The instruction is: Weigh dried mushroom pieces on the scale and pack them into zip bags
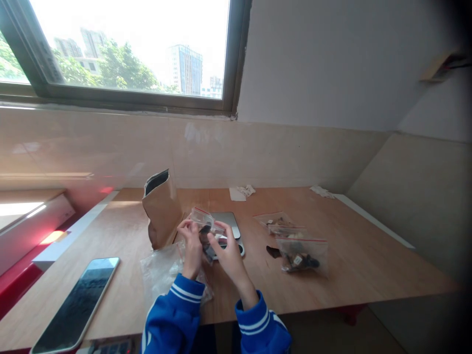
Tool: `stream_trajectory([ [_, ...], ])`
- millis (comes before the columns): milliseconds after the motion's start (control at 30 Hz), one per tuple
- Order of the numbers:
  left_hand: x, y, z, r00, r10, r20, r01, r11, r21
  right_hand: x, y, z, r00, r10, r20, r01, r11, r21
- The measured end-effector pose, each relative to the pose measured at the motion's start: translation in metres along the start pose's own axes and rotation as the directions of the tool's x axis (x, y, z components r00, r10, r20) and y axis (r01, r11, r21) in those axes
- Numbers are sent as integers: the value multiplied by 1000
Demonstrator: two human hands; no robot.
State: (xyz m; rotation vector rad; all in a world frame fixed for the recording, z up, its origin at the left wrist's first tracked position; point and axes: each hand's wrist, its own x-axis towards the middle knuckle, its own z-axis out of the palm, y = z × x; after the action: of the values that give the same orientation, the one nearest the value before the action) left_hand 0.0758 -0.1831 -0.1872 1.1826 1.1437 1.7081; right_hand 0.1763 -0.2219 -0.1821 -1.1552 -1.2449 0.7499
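Between my two hands is a small clear zip bag (205,218) with a red seal line and dark brown pieces inside. My left hand (191,246) pinches its left side, and my right hand (227,250) grips its right side, thumb across the front. The bag is held over a kitchen scale (231,223), whose silver plate shows behind my fingers. Under my left forearm lie several clear plastic bags (162,270). An open brown paper pouch (162,211) stands upright just beyond my left hand.
To the right sit filled zip bags (304,258) with brown and dark pieces, beside a loose dark piece (273,251). A large phone (79,302) lies at the left front. Crumpled white tissue (241,192) rests at the back, below the window.
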Motion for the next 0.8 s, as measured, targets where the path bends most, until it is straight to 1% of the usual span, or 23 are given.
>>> stream_trajectory([
  [67,-9,9,-4,997,-28,76,32,998,-62,0,-3,-9,999,10,-39,-7,996,88],
  [100,-13,12,-9,990,-41,133,52,995,-84,0,-5,-16,999,27,-31,-23,991,128],
  [167,-21,12,-20,976,-50,211,78,989,-127,0,-7,-35,998,68,3,-67,978,198],
  [233,-26,9,-29,971,-95,221,133,977,-164,-2,-7,-54,995,102,-4,-98,965,243],
  [300,-30,5,-33,960,-147,237,180,976,-125,-6,-7,-70,992,117,-40,-102,959,265],
  [367,-33,4,-32,933,-182,310,205,978,-42,-10,-7,-79,991,121,-57,-102,957,270],
  [433,-35,4,-28,904,-193,382,198,980,26,-13,-8,-82,992,116,-55,-97,958,268],
  [467,-36,5,-27,903,-184,387,179,983,48,-13,-9,-82,993,104,-52,-87,962,260],
  [500,-36,6,-26,916,-163,366,149,987,65,-14,-10,-81,995,87,-51,-72,967,246],
  [567,-38,10,-25,956,-96,277,73,993,91,-15,-12,-77,996,43,-79,-27,981,194],
  [600,-39,12,-25,970,-64,236,41,994,100,-15,-13,-75,993,20,-116,-2,988,154],
  [667,-43,17,-24,981,-29,191,9,994,105,-17,-14,-69,974,-32,-223,46,997,62],
  [733,-47,23,-22,987,-37,158,25,997,80,-19,-15,-63,945,-78,-319,77,997,-15],
  [800,-51,28,-19,990,-78,118,76,997,20,-22,-15,-58,926,-98,-364,85,995,-52],
])
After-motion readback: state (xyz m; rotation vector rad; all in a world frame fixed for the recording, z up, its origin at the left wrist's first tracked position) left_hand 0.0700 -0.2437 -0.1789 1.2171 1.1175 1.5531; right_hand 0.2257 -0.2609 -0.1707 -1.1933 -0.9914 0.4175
